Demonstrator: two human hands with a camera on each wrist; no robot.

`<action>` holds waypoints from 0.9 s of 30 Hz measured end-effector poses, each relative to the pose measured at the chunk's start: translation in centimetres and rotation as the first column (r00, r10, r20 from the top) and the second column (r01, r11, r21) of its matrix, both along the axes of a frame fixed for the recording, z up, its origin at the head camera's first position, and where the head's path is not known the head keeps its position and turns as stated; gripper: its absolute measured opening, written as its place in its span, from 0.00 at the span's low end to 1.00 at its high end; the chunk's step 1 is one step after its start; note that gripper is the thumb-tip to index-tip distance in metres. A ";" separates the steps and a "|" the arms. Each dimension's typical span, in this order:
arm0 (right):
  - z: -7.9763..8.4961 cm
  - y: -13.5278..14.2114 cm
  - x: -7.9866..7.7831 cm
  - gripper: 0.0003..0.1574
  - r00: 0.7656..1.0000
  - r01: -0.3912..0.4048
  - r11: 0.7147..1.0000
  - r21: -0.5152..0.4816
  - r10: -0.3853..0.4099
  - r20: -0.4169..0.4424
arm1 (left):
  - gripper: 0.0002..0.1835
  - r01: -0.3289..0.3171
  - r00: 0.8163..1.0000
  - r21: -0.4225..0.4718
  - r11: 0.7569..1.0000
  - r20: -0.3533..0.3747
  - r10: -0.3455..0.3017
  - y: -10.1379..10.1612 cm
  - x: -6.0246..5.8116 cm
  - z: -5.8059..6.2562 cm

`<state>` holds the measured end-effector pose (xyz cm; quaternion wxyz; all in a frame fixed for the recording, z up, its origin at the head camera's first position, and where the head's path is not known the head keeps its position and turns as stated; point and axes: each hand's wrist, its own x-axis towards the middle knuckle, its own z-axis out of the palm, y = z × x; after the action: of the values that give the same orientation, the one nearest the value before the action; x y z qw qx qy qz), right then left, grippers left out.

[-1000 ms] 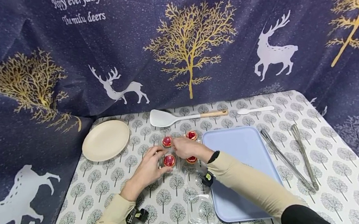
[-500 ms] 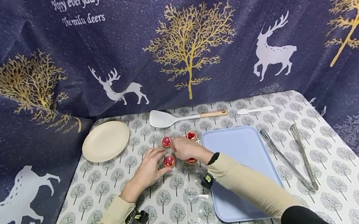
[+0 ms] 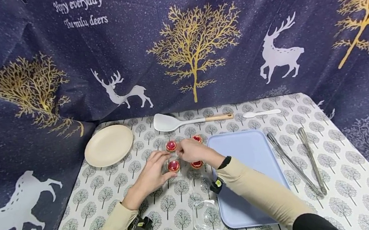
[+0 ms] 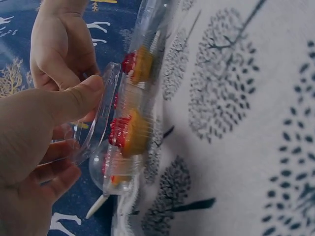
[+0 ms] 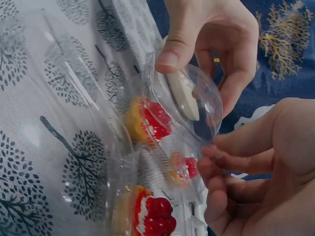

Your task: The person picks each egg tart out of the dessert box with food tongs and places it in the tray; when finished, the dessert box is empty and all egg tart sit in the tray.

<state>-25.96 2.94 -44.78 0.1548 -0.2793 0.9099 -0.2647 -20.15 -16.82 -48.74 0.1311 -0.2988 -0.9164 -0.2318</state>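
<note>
My left hand [image 3: 154,171] grips a clear plastic lid [image 4: 101,120] between its thumb and fingers, above the left-hand tarts. At the lid's edge, my right hand [image 3: 195,152] pinches with its fingertips, as the right wrist view shows. Several small tarts with glossy red tops sit in clear plastic packaging below: a far-left tart [image 3: 171,145], a near-left tart [image 3: 174,165], a far-right tart [image 3: 198,139] and a near-right tart [image 3: 196,164]. The right hand partly covers the two on the right. Whether the lid is joined to the packaging is unclear.
A clear plastic piece with moulded hollows [image 3: 206,215] lies in front. Beside it is a blue tray [image 3: 243,153], under the right forearm. Around are metal tongs [image 3: 298,166], a white-headed turner [image 3: 168,122], a small white spoon [image 3: 262,113] and a cream plate [image 3: 108,145].
My right hand has turned slightly, its wrist shifting a little to the right, and it now hides more of the far-right tart. The left hand stays almost still.
</note>
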 end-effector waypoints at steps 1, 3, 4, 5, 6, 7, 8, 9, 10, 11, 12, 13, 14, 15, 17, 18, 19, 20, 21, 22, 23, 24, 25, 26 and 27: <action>0.0 0.1 0.0 0.11 1.000 0.004 1.000 -0.022 -0.004 0.013 | 0.36 0.003 1.000 0.001 1.000 -0.013 -0.003 0.0 0.1 0.1; 0.1 0.4 -0.1 0.13 0.999 0.019 0.998 -0.067 -0.016 0.042 | 0.35 0.012 0.999 0.002 1.000 -0.043 -0.012 0.0 0.2 0.3; 0.1 0.6 -0.2 0.15 0.999 0.019 0.996 -0.086 -0.015 0.047 | 0.35 0.017 0.998 -0.001 1.000 -0.059 -0.017 0.1 0.2 0.4; 0.1 0.7 -0.2 0.18 0.998 0.025 0.994 -0.104 -0.019 0.056 | 0.36 0.021 0.997 -0.004 1.000 -0.075 -0.022 0.1 0.3 0.5; 0.1 0.8 -0.3 0.19 0.998 0.032 0.992 -0.119 -0.025 0.065 | 0.36 0.027 0.996 -0.004 1.000 -0.089 -0.027 0.1 0.4 0.6; 0.1 1.0 -0.3 0.20 0.996 0.046 0.989 -0.137 -0.035 0.083 | 0.36 0.035 0.994 -0.001 0.999 -0.103 -0.035 0.2 0.5 0.7; 0.1 1.1 -0.3 0.21 0.994 0.058 0.987 -0.153 -0.043 0.100 | 0.36 0.045 0.992 0.006 0.999 -0.116 -0.044 0.2 0.5 0.8; 0.0 1.3 -0.3 0.22 0.992 0.069 0.983 -0.168 -0.049 0.120 | 0.36 0.055 0.990 0.012 0.998 -0.128 -0.053 0.3 0.6 0.9; 0.0 1.4 -0.3 0.23 0.988 0.080 0.980 -0.183 -0.054 0.143 | 0.36 0.066 0.988 0.020 0.998 -0.140 -0.062 0.3 0.6 1.0; -0.1 1.6 -0.3 0.23 0.983 0.096 0.974 -0.206 -0.060 0.176 | 0.36 0.074 0.987 0.029 0.997 -0.149 -0.069 0.3 0.7 1.0; -0.1 1.7 -0.3 0.23 0.974 0.108 0.967 -0.230 -0.057 0.219 | 0.36 0.084 0.984 0.038 0.996 -0.160 -0.077 0.4 0.7 1.0; -0.2 1.8 -0.3 0.22 0.963 0.125 0.959 -0.253 -0.055 0.265 | 0.36 0.091 0.982 0.046 0.995 -0.173 -0.082 0.4 0.8 1.0; -0.3 1.9 -0.2 0.22 0.948 0.137 0.950 -0.280 -0.044 0.315 | 0.36 0.098 0.979 0.054 0.994 -0.183 -0.086 0.4 0.8 1.0; -0.3 2.0 -0.2 0.21 0.924 0.158 0.938 -0.308 -0.030 0.382 | 0.36 0.102 0.977 0.057 0.993 -0.195 -0.089 0.4 0.9 1.0; -0.5 2.1 0.0 0.24 0.857 0.201 0.914 -0.353 0.011 0.515 | 0.36 0.112 0.971 0.062 0.992 -0.221 -0.096 0.3 0.9 1.0; -0.6 2.2 0.1 0.27 0.817 0.222 0.903 -0.367 0.034 0.576 | 0.36 0.119 0.967 0.067 0.991 -0.232 -0.101 0.3 1.0 1.0; -0.6 2.3 0.3 0.30 0.778 0.235 0.896 -0.377 0.059 0.626 | 0.36 0.125 0.964 0.072 0.989 -0.244 -0.104 0.3 1.1 1.1; -0.7 2.4 0.4 0.33 0.735 0.242 0.889 -0.388 0.092 0.671 | 0.37 0.132 0.961 0.078 0.988 -0.256 -0.108 0.2 1.2 1.1; -0.8 2.6 0.6 0.36 0.695 0.248 0.885 -0.394 0.122 0.709 | 0.37 0.134 0.957 0.082 0.988 -0.270 -0.108 0.2 1.3 1.1; -0.8 2.7 0.7 0.40 0.661 0.241 0.882 -0.404 0.156 0.734 | 0.38 0.139 0.953 0.090 0.986 -0.283 -0.109 0.1 1.4 1.1; -0.9 2.8 0.9 0.43 0.629 0.241 0.877 -0.416 0.185 0.755 | 0.39 0.143 0.949 0.097 0.985 -0.295 -0.109 0.1 1.5 1.1; -1.0 2.9 1.0 0.45 0.605 0.233 0.873 -0.429 0.215 0.767 | 0.40 0.149 0.945 0.104 0.983 -0.307 -0.111 0.1 1.6 1.1; -1.0 3.0 1.1 0.47 0.582 0.225 0.867 -0.445 0.247 0.775 | 0.41 0.153 0.940 0.108 0.982 -0.322 -0.111 0.1 1.7 1.1; -1.1 3.0 1.2 0.48 0.558 0.224 0.859 -0.461 0.275 0.783 | 0.42 0.159 0.935 0.112 0.981 -0.336 -0.113 0.1 1.8 1.1; -1.2 3.0 1.3 0.50 0.540 0.220 0.852 -0.474 0.299 0.787 | 0.42 0.162 0.931 0.114 0.980 -0.348 -0.113 0.1 1.9 1.1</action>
<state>-24.63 5.97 -45.96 0.4958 -0.1697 0.6071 -0.5973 -18.26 -16.67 -47.67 0.2914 -0.3878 -0.8381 -0.2494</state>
